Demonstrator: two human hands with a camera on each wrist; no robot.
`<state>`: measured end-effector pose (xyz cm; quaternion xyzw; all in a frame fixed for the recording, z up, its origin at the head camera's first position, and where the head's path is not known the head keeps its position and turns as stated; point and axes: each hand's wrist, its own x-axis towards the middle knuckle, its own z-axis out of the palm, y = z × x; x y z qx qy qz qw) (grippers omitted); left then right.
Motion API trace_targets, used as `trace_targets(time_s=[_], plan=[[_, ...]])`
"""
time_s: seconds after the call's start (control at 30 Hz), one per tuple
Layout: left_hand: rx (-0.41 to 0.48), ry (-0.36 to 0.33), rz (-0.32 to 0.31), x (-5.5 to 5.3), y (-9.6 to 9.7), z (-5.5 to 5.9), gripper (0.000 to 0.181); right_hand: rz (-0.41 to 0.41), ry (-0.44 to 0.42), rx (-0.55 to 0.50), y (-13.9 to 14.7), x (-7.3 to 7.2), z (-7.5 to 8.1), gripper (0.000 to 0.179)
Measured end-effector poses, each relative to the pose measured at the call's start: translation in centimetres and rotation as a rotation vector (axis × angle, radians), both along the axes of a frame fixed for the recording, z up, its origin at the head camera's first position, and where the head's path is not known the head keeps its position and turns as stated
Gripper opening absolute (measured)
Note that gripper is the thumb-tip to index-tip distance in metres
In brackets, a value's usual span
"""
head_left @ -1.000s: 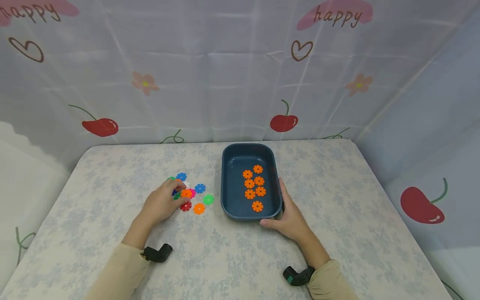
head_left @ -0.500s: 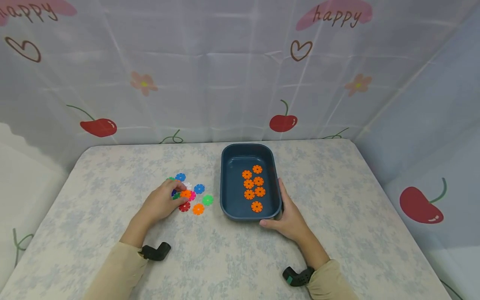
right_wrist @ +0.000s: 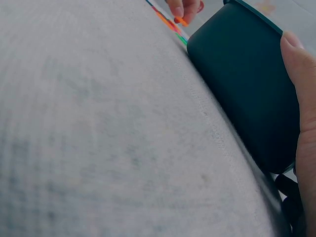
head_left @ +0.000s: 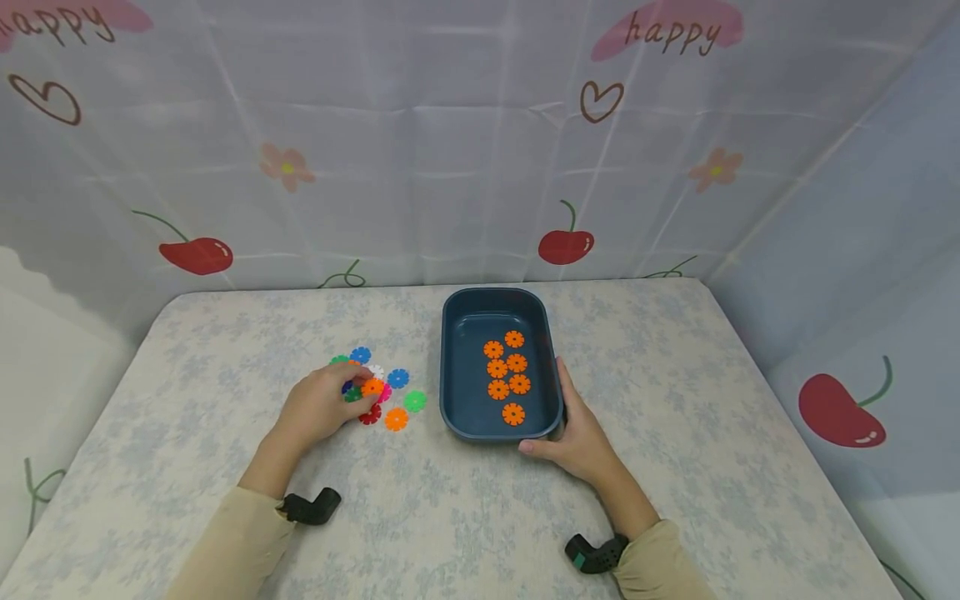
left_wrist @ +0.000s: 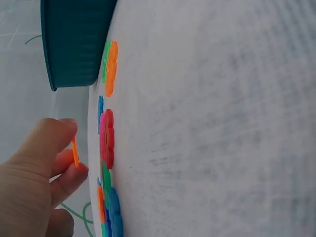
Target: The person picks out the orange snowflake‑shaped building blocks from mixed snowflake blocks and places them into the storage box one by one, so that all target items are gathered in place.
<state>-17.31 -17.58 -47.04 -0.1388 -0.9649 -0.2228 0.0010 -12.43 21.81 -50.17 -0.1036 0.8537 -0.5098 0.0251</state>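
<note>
My left hand point(head_left: 318, 404) pinches an orange snowflake disc point(left_wrist: 75, 153) between thumb and fingers, above a loose pile on the table. In the left wrist view the held disc stands edge-on, apart from the discs below. Around the hand lie a red disc point(head_left: 371, 414), a blue disc point(head_left: 398, 378), a light green disc point(head_left: 415, 402), another orange disc point(head_left: 397, 418) and several more, some partly hidden by the fingers. My right hand point(head_left: 573, 433) grips the near right corner of a dark blue rectangular tub point(head_left: 467, 417), thumb at its rim. Several orange discs point(head_left: 497, 367) lie flat inside.
A pale patterned cloth covers the table point(head_left: 675, 400). Behind it hangs a printed curtain point(head_left: 420, 183). Black wrist devices, one on the left wrist point(head_left: 311, 507) and one on the right point(head_left: 597, 553), stick out over the near part of the table.
</note>
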Motion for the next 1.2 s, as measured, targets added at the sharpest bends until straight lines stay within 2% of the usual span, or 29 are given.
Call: trace_targets(time_s=[0.1, 0.23, 0.47, 0.6, 0.73, 0.9, 1.07, 1.2], plan=[[0.035, 0.001, -0.002, 0.0, 0.4, 0.5, 0.034, -0.001, 0.000, 0.000, -0.1, 0.1, 0.1, 0.136], [0.090, 0.018, -0.032, 0.2, 1.7, 2.0, 0.033, 0.005, 0.007, -0.008, -0.1, 0.1, 0.2, 0.135], [0.197, 0.086, -0.174, 0.5, 5.6, 4.9, 0.030, 0.004, 0.010, -0.013, -0.1, 0.1, 0.0, 0.135], [0.201, 0.102, -0.248, 0.5, 8.0, 5.7, 0.030, 0.003, 0.011, -0.016, -0.1, 0.1, 0.0, 0.135], [0.150, 0.068, -0.298, 0.3, 10.3, 5.8, 0.030, 0.009, 0.015, -0.023, 0.0, 0.0, -0.1, 0.134], [0.010, 0.034, -0.369, 0.0, 12.7, 5.5, 0.032, 0.010, 0.018, -0.019, -0.1, 0.0, -0.1, 0.133], [-0.111, 0.040, -0.427, -0.4, 13.9, 5.0, 0.036, 0.005, 0.007, -0.014, -0.1, 0.1, 0.0, 0.133], [-0.174, 0.041, -0.464, -0.8, 14.3, 4.7, 0.035, 0.003, 0.002, -0.006, -0.1, 0.1, 0.2, 0.133]])
